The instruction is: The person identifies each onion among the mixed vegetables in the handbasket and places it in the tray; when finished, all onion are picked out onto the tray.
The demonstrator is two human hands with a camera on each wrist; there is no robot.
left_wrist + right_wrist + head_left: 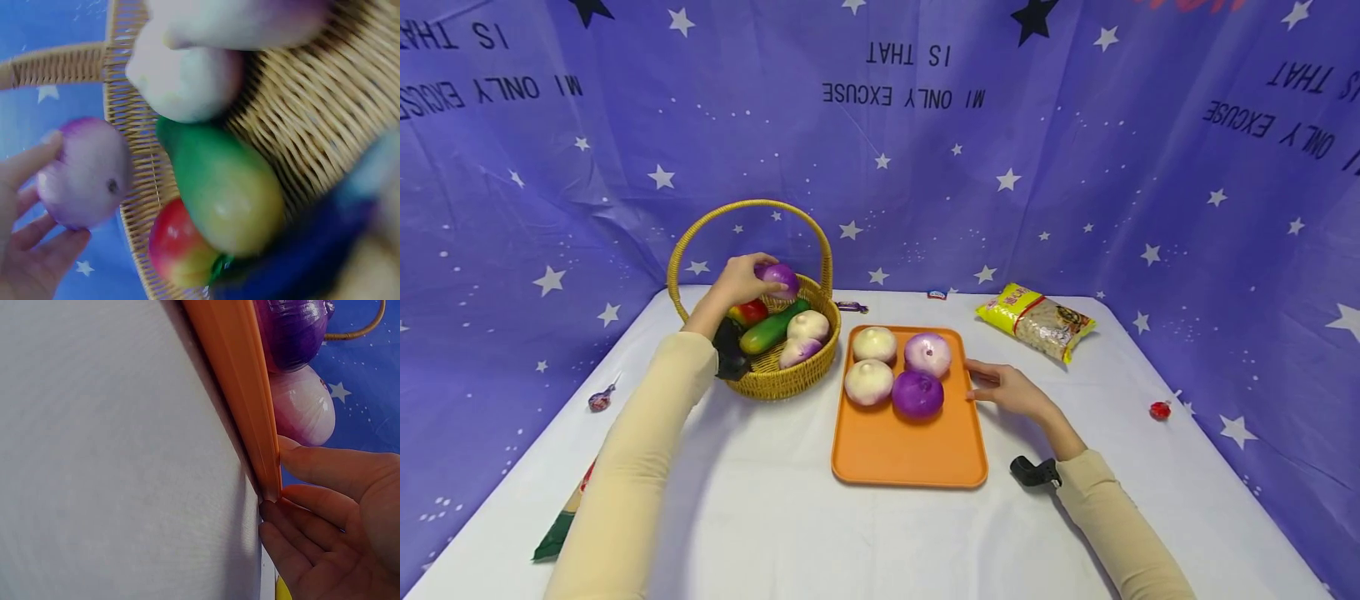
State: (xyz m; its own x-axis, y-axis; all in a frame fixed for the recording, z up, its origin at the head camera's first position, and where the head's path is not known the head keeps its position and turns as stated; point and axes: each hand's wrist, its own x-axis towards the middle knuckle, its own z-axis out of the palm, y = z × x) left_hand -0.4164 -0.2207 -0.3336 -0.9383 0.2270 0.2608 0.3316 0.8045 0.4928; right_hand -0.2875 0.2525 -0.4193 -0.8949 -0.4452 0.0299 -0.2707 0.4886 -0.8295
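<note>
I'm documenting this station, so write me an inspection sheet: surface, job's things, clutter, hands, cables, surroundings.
Surface: white tablecloth.
Job's things: orange tray bearing four onions; yellow wicker basket holding mixed produce.
Clutter: yellow food bag, small wrapped sweets, partly hidden green packet.
Hands: left hand holds a purple onion near the basket's rim; right hand touches the tray's rim.
Cables: nothing seen.
Surroundings: purple star-printed curtain with lettering.

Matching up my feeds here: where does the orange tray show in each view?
Head: the orange tray lies slightly right of and below centre.
Left wrist: not in it.
Right wrist: only its outer side shows, a band slanting from top centre down to the right hand.
Shared landmark: the star-printed backdrop, visible in all three.
</note>
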